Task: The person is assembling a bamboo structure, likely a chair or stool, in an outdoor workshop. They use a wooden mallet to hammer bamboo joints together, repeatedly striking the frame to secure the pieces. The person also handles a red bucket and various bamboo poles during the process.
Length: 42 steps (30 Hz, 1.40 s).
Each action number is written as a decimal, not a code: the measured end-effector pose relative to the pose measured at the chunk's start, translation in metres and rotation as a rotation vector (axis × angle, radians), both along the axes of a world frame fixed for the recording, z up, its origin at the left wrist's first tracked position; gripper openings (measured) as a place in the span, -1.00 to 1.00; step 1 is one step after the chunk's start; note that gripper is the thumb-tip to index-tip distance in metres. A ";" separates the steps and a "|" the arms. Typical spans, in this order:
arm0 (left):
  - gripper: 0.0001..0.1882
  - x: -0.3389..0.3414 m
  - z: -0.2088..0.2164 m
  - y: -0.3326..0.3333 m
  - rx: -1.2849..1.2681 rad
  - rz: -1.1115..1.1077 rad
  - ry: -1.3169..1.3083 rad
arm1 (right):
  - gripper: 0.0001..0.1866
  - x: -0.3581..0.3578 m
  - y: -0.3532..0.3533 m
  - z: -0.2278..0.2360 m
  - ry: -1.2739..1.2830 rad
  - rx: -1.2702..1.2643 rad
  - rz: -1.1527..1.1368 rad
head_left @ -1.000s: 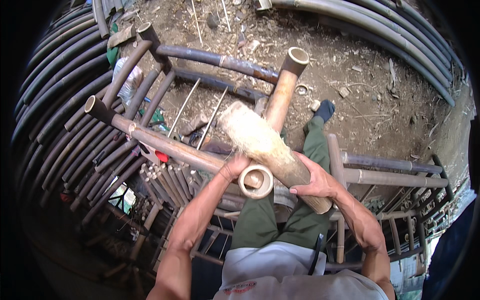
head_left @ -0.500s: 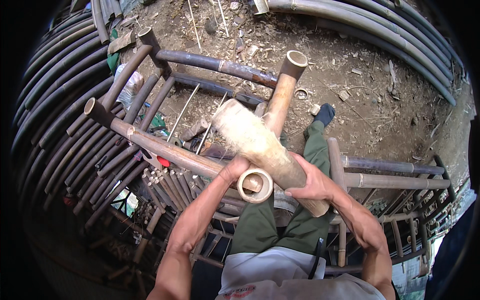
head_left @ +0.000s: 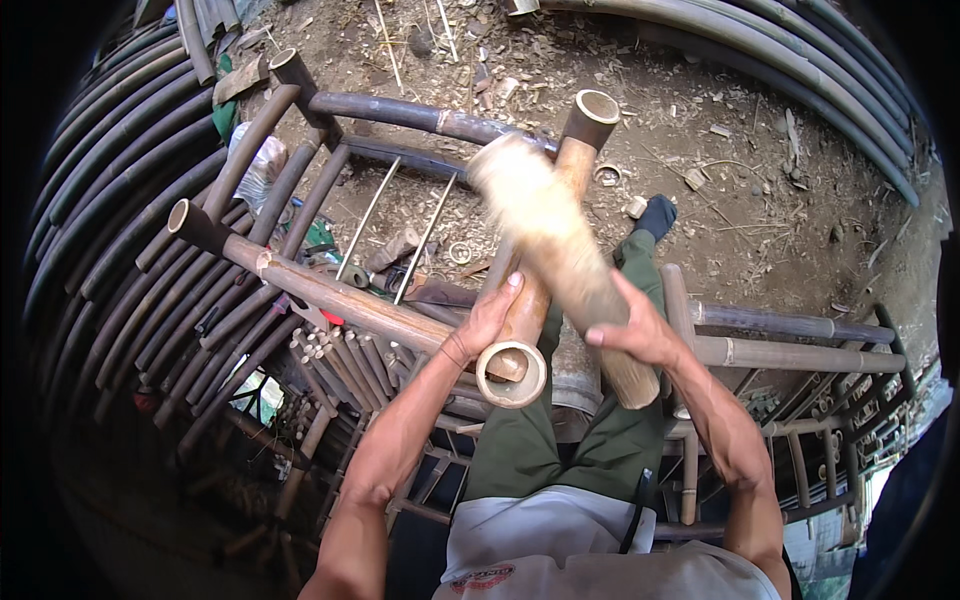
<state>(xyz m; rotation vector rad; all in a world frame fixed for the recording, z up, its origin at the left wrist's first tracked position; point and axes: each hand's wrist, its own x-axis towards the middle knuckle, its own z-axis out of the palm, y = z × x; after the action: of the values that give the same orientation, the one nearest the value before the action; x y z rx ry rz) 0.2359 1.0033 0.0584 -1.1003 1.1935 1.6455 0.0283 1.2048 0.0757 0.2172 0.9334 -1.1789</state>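
Head view: my left hand (head_left: pixel 487 322) clasps the hollow bamboo pole (head_left: pixel 545 262) over my lap; my right hand (head_left: pixel 633 330) grips a pale wooden club (head_left: pixel 560 250) pointing to eleven o'clock.

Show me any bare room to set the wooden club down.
Bare dirt ground lies right of the dark sock foot, below the curved dark bamboo poles. Crowded: the bamboo frame left of the left hand, and small pegs beneath.

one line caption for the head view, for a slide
Left hand steadies a bamboo pole; right hand grips a blurred wooden mallet.
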 end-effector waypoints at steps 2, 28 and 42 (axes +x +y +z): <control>-0.53 -0.041 0.020 -0.005 0.169 0.403 -0.251 | 0.02 0.007 0.011 -0.006 0.029 0.001 0.016; -0.17 -0.238 -0.042 -0.033 0.118 0.437 0.016 | -0.47 -0.012 0.198 0.053 0.143 0.839 -0.523; -0.49 -0.090 0.070 0.074 -1.173 0.325 0.166 | -0.19 0.005 0.207 0.102 0.274 0.667 -0.412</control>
<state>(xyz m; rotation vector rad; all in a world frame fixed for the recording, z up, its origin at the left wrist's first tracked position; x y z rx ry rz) 0.1459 1.0777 0.1283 -1.9400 2.2974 1.1910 0.0335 1.4123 0.1782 0.8303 1.5623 -1.2510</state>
